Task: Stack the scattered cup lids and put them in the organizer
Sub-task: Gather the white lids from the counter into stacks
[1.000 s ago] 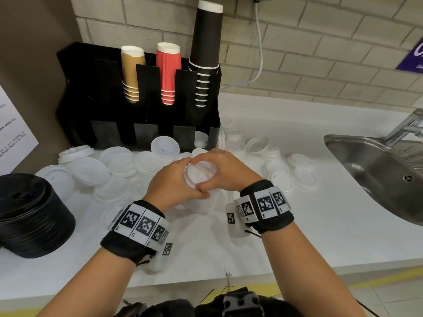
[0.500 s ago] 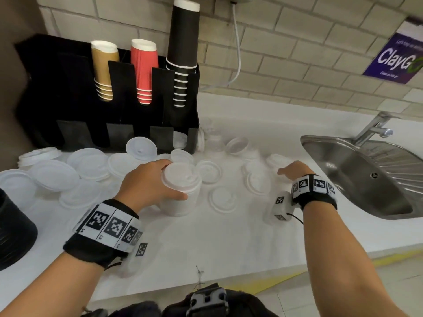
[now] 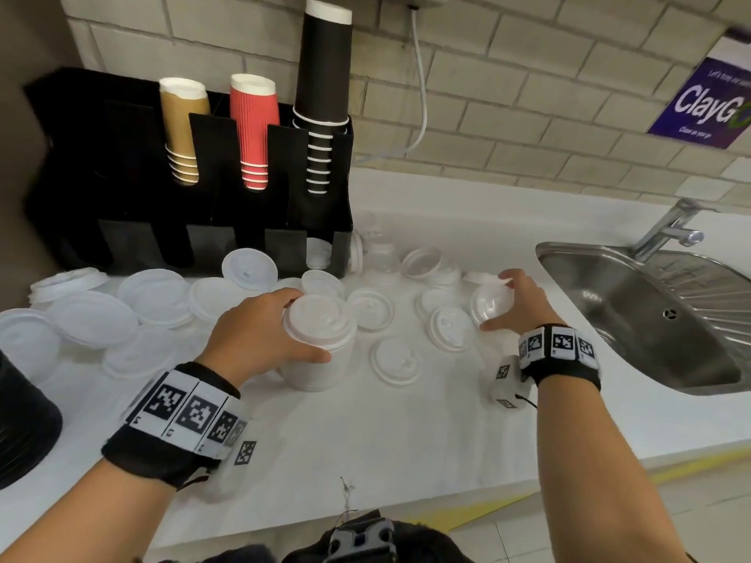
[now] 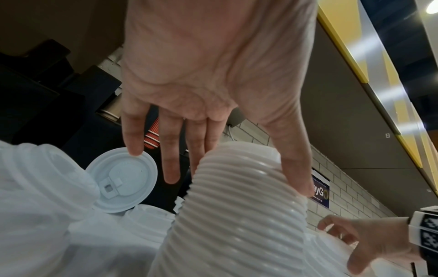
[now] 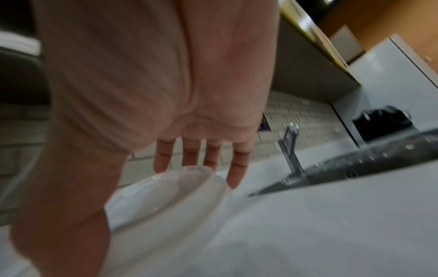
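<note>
White countertop (image 3: 406,432) runs under a brick wall (image 3: 508,75), and near its middle stands the tall stack of white lids (image 3: 321,343), upright on the surface. The left hand (image 3: 252,335) clasps the stack near its top: the thumb runs down the ribbed side facing the front edge, the index finger curls over the far side of the top lid, and the left wrist view shows the other fingers (image 4: 170,150) straight and off the stack, pointing toward the organizer. To the right of the stack, toward the sink edge of the counter, the right hand (image 3: 516,302) pinches a single white lid (image 3: 489,304) between thumb and fingertips, tilted up off the surface; the right wrist view is blurred but shows the lid (image 5: 170,191) under the fingers (image 5: 213,157). Between the two hands loose small lids (image 3: 396,361) lie flat. Larger flat lids (image 3: 154,294) are scattered toward the left edge. Against the wall at the back left stands the black organizer (image 3: 122,188), holding sleeves of brown cups (image 3: 183,128), red cups (image 3: 254,128) and black cups (image 3: 323,91). A stack of black lids (image 3: 24,424) sits at the left edge, and a steel sink (image 3: 650,314) with its tap (image 3: 670,225) fills the right end.
</note>
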Motion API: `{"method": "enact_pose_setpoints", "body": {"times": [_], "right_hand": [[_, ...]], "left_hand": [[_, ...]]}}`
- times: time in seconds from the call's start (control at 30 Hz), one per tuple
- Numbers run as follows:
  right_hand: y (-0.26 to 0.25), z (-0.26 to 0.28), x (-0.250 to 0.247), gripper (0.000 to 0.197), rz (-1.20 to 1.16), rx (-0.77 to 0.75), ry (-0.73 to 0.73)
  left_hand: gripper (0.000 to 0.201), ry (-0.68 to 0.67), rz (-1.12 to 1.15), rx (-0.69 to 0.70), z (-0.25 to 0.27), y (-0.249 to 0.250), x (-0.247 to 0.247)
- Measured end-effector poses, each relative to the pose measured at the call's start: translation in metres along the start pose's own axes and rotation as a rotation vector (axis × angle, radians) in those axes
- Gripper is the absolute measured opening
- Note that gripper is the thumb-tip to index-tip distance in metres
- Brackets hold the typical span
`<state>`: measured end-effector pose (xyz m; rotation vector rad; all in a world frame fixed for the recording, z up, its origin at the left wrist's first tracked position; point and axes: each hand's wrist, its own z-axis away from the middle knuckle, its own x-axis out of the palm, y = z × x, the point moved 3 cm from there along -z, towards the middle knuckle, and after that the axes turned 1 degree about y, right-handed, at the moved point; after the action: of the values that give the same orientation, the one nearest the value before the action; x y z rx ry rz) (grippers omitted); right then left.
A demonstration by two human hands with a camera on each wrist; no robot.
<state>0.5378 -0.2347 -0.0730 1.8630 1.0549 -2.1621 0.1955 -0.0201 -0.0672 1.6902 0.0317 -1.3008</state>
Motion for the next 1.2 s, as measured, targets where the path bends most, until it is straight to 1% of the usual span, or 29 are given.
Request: {"method": "enact_pose_setpoints", "body": {"times": [0.07,0.17,0.23,0.3,0.4,0.47,0.57,0.63,0.73,0.77,0.93,1.2], "right_hand": [[-0.009,0.009,-0.001,0.096,-0.030,-0.065,0.043],[-0.025,0.023,0.000,0.090,-0.069,-0.123,0.050],[-0.041,0.033,0.001,0.083,-0.148,-0.163,0.039],[-0.062,0.046,0.003,0.070,-0.301,-0.203,0.027],[-0.099,0.067,0.014,0.050,-0.547,-0.272,-0.069],[-0.123,0.078,0.025,0.043,-0.599,-0.329,-0.168],[-0.154,0.089,0.039,0.043,-0.589,-0.411,-0.270],[-0.169,0.093,0.046,0.044,-0.583,-0.465,-0.295],[-0.184,0.098,0.052,0.044,-0.528,-0.552,-0.312],[-0.187,0.098,0.054,0.044,-0.502,-0.571,-0.317],[-0.202,0.103,0.058,0.042,-0.417,-0.633,-0.327],[-0.213,0.107,0.062,0.048,-0.255,-0.680,-0.325]], "left_hand": [[0.071,0.000,0.006,0.004,0.000,0.000,0.000],[0.069,0.004,0.019,0.009,0.000,0.000,0.001],[0.067,0.006,0.028,0.008,0.001,0.000,0.002],[0.067,0.008,0.026,0.008,0.002,0.000,0.002],[0.074,0.023,-0.056,0.022,0.001,0.003,0.001],[0.077,0.026,-0.074,0.024,0.002,0.005,0.002],[0.083,0.038,-0.027,0.022,0.004,0.004,0.004],[0.098,0.066,0.040,0.014,0.005,0.003,0.005],[0.126,0.081,0.114,0.023,0.006,0.003,0.006],[0.131,0.083,0.127,0.030,0.007,0.002,0.006],[0.138,0.082,0.136,0.033,0.008,0.003,0.006],[0.138,0.074,0.157,0.031,0.010,0.004,0.005]]}}
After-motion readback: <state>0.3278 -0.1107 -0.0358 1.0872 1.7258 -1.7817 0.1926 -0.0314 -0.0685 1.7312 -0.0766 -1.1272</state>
